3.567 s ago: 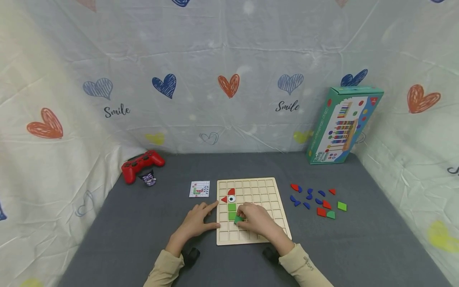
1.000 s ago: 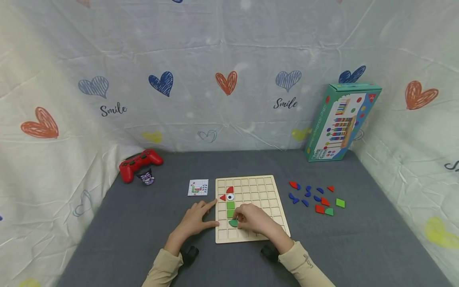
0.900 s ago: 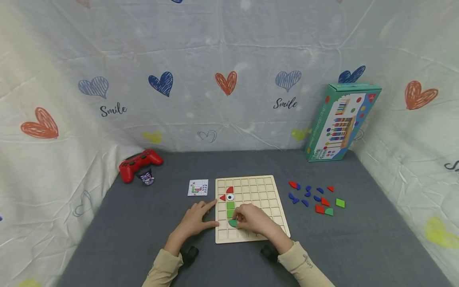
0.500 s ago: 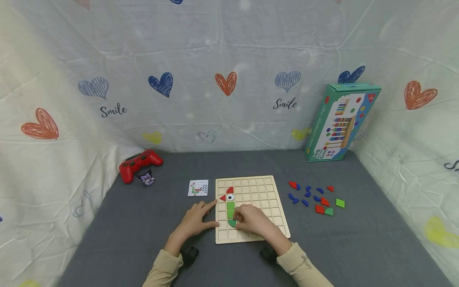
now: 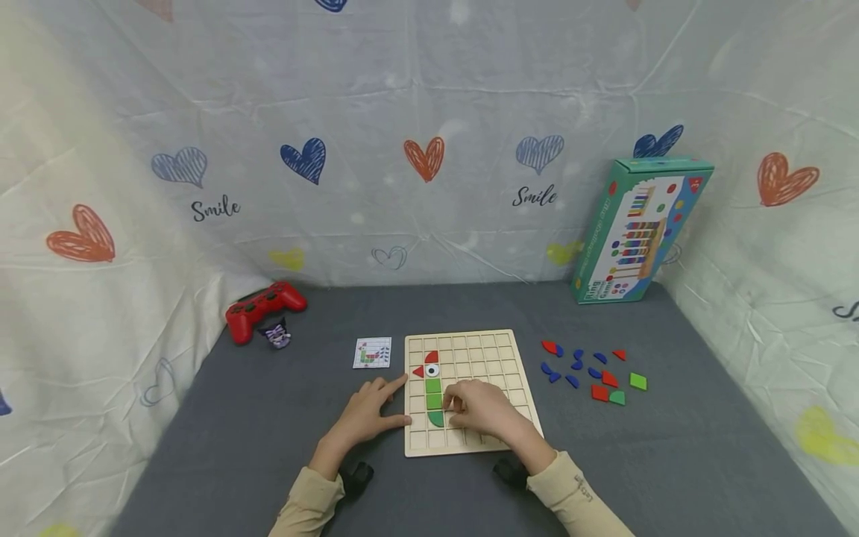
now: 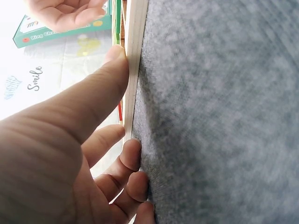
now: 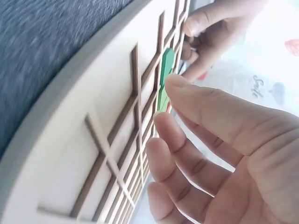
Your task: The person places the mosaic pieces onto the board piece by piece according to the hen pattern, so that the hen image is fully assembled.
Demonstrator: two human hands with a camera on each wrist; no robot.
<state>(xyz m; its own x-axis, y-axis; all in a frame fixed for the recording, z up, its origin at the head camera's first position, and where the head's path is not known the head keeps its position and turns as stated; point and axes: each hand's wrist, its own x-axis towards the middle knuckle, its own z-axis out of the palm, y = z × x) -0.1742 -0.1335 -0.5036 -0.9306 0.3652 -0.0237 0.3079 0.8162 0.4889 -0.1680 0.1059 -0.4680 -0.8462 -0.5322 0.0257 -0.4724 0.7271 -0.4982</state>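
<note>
A wooden grid board (image 5: pixel 479 358) lies on the table. In its left columns stand a red quarter-round piece (image 5: pixel 432 357), a red triangle (image 5: pixel 419 371), a white eye tile (image 5: pixel 432 370) and two light green squares (image 5: pixel 433 394). Below them sits a dark green quarter-round piece (image 5: pixel 436 418), seen edge-on in the right wrist view. My left hand (image 5: pixel 365 412) touches the board's left edge with thumb and forefinger, spread apart. Just right of the dark green piece, my right hand (image 5: pixel 485 409) hovers over the board, its thumb and fingers loosely bent and parted, with nothing between them.
Right of the board lie loose blue pieces (image 5: pixel 578 365), red pieces (image 5: pixel 599 392), a lime square (image 5: pixel 638 381) and a green quarter-round (image 5: pixel 617 397). A pattern card (image 5: pixel 372 353), red game controller (image 5: pixel 265 309), small figure (image 5: pixel 277 334) and green box (image 5: pixel 640 231) stand farther back.
My right hand has turned the dark green piece, set it into the cell below the light green squares, let go and drawn slightly right. The left hand stays at the board's edge.
</note>
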